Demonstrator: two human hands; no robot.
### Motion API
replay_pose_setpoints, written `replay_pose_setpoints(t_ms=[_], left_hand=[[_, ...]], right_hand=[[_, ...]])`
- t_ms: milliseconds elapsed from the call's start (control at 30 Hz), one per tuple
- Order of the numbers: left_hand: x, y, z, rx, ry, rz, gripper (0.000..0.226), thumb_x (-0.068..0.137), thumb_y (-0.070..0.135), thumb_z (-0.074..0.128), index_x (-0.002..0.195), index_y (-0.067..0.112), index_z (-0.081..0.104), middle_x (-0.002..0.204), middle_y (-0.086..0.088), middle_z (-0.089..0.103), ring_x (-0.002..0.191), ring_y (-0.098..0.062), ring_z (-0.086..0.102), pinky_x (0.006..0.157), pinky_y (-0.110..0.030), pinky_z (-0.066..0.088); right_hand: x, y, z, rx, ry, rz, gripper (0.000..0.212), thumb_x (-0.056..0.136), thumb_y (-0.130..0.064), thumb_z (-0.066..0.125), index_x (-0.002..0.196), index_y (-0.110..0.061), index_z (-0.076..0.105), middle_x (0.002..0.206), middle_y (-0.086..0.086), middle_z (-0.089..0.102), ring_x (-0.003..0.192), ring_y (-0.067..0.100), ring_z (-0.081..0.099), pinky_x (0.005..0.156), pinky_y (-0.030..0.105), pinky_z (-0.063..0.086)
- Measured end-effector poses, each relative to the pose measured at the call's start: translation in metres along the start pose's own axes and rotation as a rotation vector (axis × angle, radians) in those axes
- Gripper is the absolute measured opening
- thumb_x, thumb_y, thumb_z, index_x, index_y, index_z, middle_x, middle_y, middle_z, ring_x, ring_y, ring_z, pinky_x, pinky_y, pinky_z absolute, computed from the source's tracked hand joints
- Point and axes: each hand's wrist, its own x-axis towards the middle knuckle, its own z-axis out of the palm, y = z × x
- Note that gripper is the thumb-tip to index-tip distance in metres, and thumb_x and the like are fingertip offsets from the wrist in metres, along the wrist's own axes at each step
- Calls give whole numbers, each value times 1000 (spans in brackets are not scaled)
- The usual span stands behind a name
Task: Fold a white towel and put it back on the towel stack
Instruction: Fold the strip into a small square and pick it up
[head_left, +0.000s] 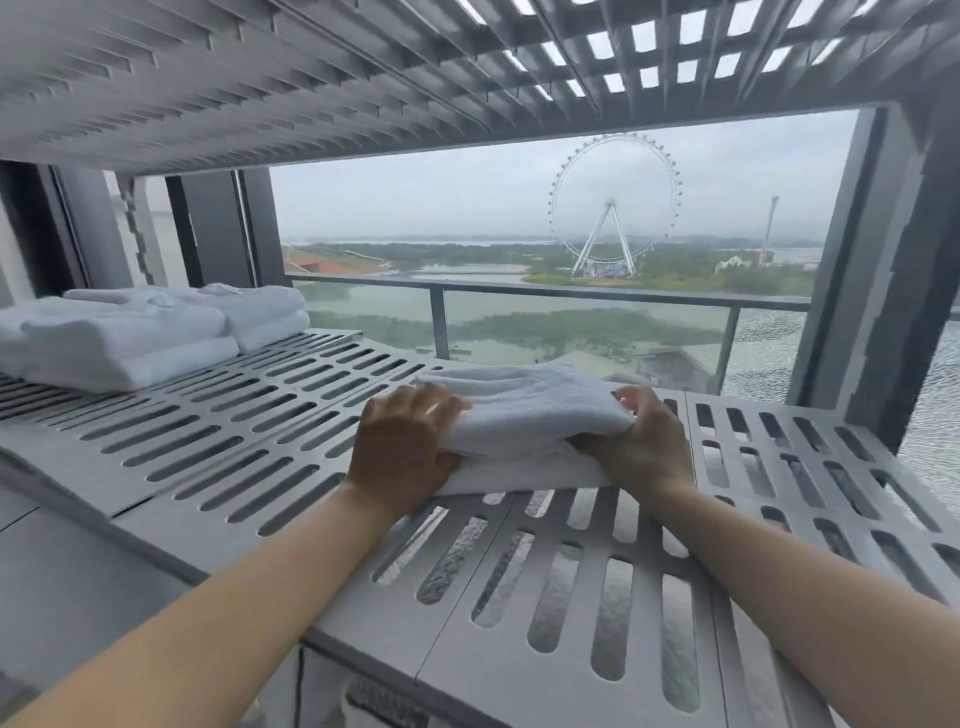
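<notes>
On slotted shelf (260, 415), left hand (405, 447), right hand (649, 447) grip plush towel (524, 410)

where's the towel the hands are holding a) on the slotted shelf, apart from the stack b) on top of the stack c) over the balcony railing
a: the left hand and right hand grip the towel as it lies on the slotted shelf, well to the right of the towel stack.
</notes>
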Motion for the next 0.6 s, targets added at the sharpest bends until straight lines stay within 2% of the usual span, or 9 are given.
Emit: replay_pose_setpoints(t_ms=[100, 167, 233, 367, 467, 600], left_hand=[[-2, -2, 5, -180, -31, -191, 65, 66, 32, 77, 124, 22, 51, 128, -5, 48, 111, -32, 48, 86, -45, 46], [-2, -1, 7, -258, -46, -287, 67, 67, 29, 77, 127, 22, 47, 126, -7, 47, 106, -33, 51, 81, -43, 48], [-3, -1, 8, -265, -54, -279, 59, 71, 22, 73, 124, 24, 49, 120, -7, 52, 99, -33, 57, 75, -42, 51], [-3, -5, 7, -263, -76, -182, 33, 74, 8, 64, 103, 23, 62, 108, -3, 62, 92, -27, 62, 71, -32, 47], [1, -6, 6, -214, -118, -134, 26, 78, 6, 60, 98, 21, 65, 104, -1, 64, 89, -26, 62, 69, -27, 41], [-2, -9, 4, -223, -107, -164, 25, 78, 5, 60, 97, 18, 65, 100, -2, 64, 88, -27, 62, 73, -34, 48]], right_hand=[[3, -2, 0, 13, -31, -23, 66, 52, -38, 83, 106, -15, 54, 98, 3, 56, 90, 22, 54, 72, 29, 41], [4, -1, 1, 34, -28, -28, 64, 55, -32, 83, 109, -13, 54, 103, 6, 56, 94, 23, 54, 77, 30, 42], [4, 3, 0, 50, 12, -40, 55, 62, -24, 79, 110, -13, 55, 106, 8, 58, 96, 25, 55, 76, 28, 41], [2, 12, -6, 79, 69, -53, 38, 73, -15, 64, 110, -18, 57, 104, 7, 60, 92, 22, 55, 73, 26, 39], [0, 13, -9, 21, 51, -71, 41, 73, -10, 60, 112, -22, 57, 105, 8, 57, 92, 21, 52, 75, 26, 37], [-4, 10, -14, -201, -96, -266, 52, 70, 1, 61, 118, -19, 57, 117, 11, 50, 107, 29, 51, 81, 26, 36]])
